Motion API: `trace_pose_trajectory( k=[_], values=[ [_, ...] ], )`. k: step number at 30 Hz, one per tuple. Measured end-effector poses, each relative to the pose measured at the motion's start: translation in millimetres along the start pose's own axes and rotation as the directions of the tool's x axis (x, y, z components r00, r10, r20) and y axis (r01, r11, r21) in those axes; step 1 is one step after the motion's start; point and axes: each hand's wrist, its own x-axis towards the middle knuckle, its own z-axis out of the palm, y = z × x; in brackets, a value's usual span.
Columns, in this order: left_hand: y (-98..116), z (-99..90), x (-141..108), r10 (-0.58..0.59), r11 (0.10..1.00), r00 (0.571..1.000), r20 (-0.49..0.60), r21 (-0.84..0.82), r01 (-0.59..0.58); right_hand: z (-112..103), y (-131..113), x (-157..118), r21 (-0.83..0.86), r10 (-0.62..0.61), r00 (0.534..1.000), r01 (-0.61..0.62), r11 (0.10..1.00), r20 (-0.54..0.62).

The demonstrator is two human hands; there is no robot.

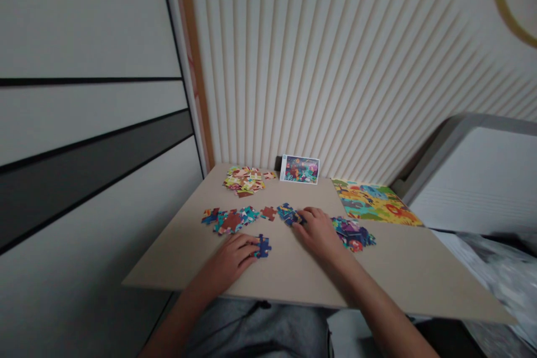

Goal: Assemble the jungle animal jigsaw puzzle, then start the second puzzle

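On the table, my left hand (232,257) is closed at the edge of a dark blue puzzle piece (264,246), with its fingers bent over part of it. My right hand (314,229) has curled fingers on dark blue puzzle pieces (286,213); a piece shows at the fingertips, partly covered. Left of those lies a single brown piece (269,213). A group of teal, brown and blue pieces (232,220) spreads beyond my left hand. Purple and blue pieces with a red one form another pile (352,233) just right of my right wrist.
A picture card (300,169) leans upright at the table's back edge. A pile of yellow-green and pink pieces (243,180) lies at the back left. A colourful animal picture (377,201) lies at the back right. A pleated curtain (268,67) hangs behind the table (293,279).
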Motion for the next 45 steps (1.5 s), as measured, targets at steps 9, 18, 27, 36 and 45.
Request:
trace_pose_trajectory(
  k=[9,18,27,36,45],
  values=[
    [1,0.9,-1,0.113,0.987,0.992,-0.056,0.124,-0.105,33,-15,27,0.013,0.031,0.999,-0.032,0.999,0.044],
    [-34,-2.7,2,0.278,0.879,0.96,-0.029,0.41,-0.242,32,-28,25,0.0,-0.224,0.974,0.224,0.975,-0.016],
    [-80,-26.6,12,0.192,0.887,0.981,0.011,0.426,-0.178,37,-28,24,0.132,-0.294,0.956,0.293,0.947,-0.014],
    [-97,-39.8,24,0.017,0.947,0.999,-0.034,0.321,-0.006,29,-41,24,0.198,-0.227,0.965,0.251,0.948,-0.134],
    [-107,-34.7,32,-0.087,0.944,0.976,-0.198,0.296,0.145,60,-90,75,0.311,-0.159,0.981,0.185,0.932,-0.107]
  ],
)
